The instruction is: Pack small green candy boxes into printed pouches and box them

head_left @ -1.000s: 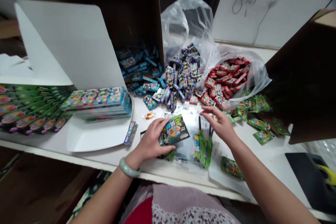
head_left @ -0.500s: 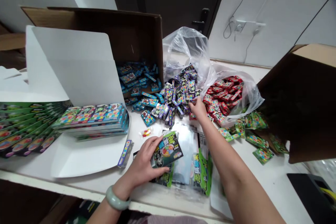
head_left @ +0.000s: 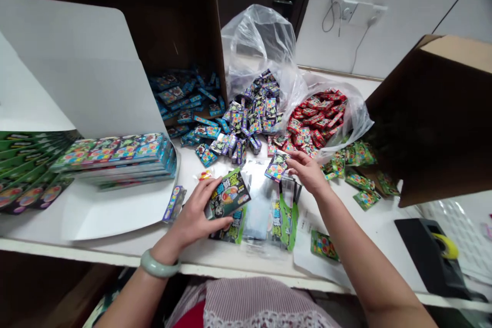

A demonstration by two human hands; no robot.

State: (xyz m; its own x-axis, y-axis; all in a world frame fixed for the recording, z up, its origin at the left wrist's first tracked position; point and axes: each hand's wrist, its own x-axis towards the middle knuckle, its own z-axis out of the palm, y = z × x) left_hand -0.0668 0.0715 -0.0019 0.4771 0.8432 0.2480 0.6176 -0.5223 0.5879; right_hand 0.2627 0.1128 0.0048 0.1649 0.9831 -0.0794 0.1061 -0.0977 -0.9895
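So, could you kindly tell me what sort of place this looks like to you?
Probably a small packing room or stockroom: small colourful packets lie heaped beside clear plastic bags, with an open cardboard carton and a tape dispenser nearby.

Lettering on the blue packets [head_left: 203, 113] too small to read; green card stack [head_left: 26, 164] cut off by the left edge; lower green sachet [head_left: 226, 231] partly hidden under the left hand [head_left: 192, 212].
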